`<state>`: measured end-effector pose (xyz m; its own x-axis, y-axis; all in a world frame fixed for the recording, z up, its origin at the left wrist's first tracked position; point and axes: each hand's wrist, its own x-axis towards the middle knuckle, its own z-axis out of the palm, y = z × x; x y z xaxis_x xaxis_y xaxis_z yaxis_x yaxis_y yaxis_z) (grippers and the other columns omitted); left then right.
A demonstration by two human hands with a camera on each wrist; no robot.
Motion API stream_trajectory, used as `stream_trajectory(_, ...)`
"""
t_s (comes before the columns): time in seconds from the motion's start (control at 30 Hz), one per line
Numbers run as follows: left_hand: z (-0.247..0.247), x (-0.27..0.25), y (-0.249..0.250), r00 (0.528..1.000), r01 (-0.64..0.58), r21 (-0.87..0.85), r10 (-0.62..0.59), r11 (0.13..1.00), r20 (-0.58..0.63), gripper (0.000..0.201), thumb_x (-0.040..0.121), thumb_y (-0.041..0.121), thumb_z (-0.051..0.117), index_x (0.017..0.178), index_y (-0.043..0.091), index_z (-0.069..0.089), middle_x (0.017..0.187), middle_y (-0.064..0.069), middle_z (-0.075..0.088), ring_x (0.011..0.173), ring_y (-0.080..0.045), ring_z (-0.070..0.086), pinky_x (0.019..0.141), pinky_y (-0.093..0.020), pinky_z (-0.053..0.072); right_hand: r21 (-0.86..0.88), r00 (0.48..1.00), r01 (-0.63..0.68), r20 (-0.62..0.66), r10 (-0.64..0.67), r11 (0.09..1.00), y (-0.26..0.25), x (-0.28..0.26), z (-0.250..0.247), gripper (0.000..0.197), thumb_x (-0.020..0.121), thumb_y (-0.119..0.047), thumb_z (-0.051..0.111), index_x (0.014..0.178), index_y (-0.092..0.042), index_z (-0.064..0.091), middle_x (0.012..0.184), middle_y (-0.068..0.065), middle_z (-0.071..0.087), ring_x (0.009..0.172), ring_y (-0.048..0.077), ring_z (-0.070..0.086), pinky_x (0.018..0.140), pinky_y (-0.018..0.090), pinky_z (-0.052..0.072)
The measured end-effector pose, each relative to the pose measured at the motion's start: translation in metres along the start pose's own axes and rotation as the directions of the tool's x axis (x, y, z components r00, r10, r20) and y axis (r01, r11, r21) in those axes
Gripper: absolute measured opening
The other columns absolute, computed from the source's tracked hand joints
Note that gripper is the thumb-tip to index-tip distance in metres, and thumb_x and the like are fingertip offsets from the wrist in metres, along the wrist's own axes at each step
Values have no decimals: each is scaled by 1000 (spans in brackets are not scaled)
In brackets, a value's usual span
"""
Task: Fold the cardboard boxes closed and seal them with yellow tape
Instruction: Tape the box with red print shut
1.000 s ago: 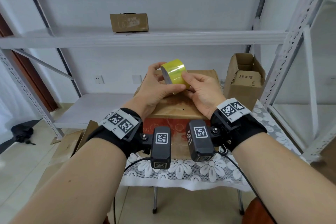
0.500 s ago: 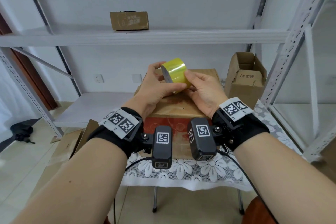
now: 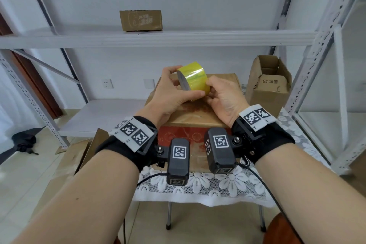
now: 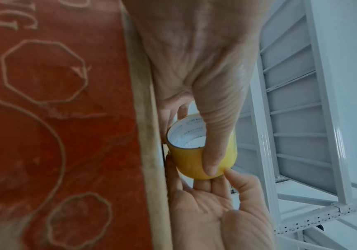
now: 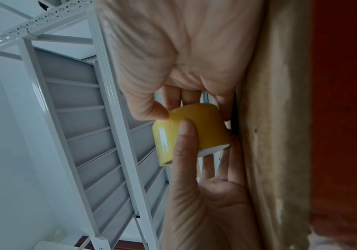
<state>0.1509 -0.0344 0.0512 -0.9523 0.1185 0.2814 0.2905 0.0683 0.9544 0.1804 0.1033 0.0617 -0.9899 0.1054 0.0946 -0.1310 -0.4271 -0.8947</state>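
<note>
From the head camera, you held the roll of yellow tape [image 3: 193, 78] up in the air with both hands, above the far part of the closed cardboard box [image 3: 195, 117] that sat on the lace-covered table [image 3: 223, 186]. Your left hand [image 3: 170, 95] curled round the roll from the left, its thumb lying along the near underside. Your right hand [image 3: 225, 97] pinched the roll's right edge with curled fingers. To the right of the box an open carton [image 3: 270, 87] stood on the table with its flaps up. A small brown box [image 3: 141, 20] rested on the upper shelf [image 3: 217, 36] of the white rack, far behind. A dark bundle [image 3: 23, 142] lay on the floor at far left.

From the left wrist camera, your left thumb [image 4: 216, 135] pressed across the yellow outer face of the roll, and the white core [image 4: 186, 135] showed printed text. Your right hand's fingertips [image 4: 232, 175] touched the roll from the other side. The box's red printed side [image 4: 55, 118] filled the left of this view.

From the right wrist camera, your right thumb [image 5: 152, 108] and fingers gripped one end of the roll, while your left thumb [image 5: 186, 135] lay over its yellow face. The box edge [image 5: 276, 118] ran just beside both hands.
</note>
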Motion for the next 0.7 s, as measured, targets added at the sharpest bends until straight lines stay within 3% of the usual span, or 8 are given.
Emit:
stream_trajectory(0.27, -1, 2, -2, 1000, -7, 10, 7, 1000, 0, 87, 57, 12, 93, 126, 28, 43, 117, -5, 61, 103, -15, 65, 75, -18, 53, 10, 1000, -9, 17, 9, 1000, 3, 2, -2, 10, 76, 3, 51, 73, -6, 52, 78, 16, 45, 72, 19, 50, 71, 31, 43)
stream_trajectory(0.4, -1, 2, -3, 1000, 7, -28, -7, 1000, 4, 92, 51, 17, 95, 126, 26, 43, 119, -8, 62, 103, -18, 66, 82, -28, 56, 9, 1000, -22, 15, 22, 1000, 1, 2, -2, 15, 83, 1, 52, 71, -6, 57, 76, 15, 54, 66, 17, 56, 67, 28, 46)
stream_trajectory(0.53, -1, 2, -2, 1000, 17, -31, -17, 999, 11, 95, 45, 23, 95, 125, 28, 44, 118, -8, 63, 104, -18, 66, 84, -30, 57, 20, 999, -36, 26, 36, 999, 0, 2, -2, 24, 86, 4, 49, 65, -8, 55, 68, 11, 55, 62, 16, 56, 65, 27, 47)
stream_trajectory(0.7, 0, 4, -3, 998, 68, -71, -67, 995, 16, 101, 37, 30, 95, 123, 30, 44, 118, -10, 63, 105, -22, 67, 89, -45, 57, 51, 995, -94, 27, 93, 994, -1, 7, -2, 15, 85, 1, 49, 74, -6, 58, 72, 12, 58, 70, 19, 58, 69, 29, 50)
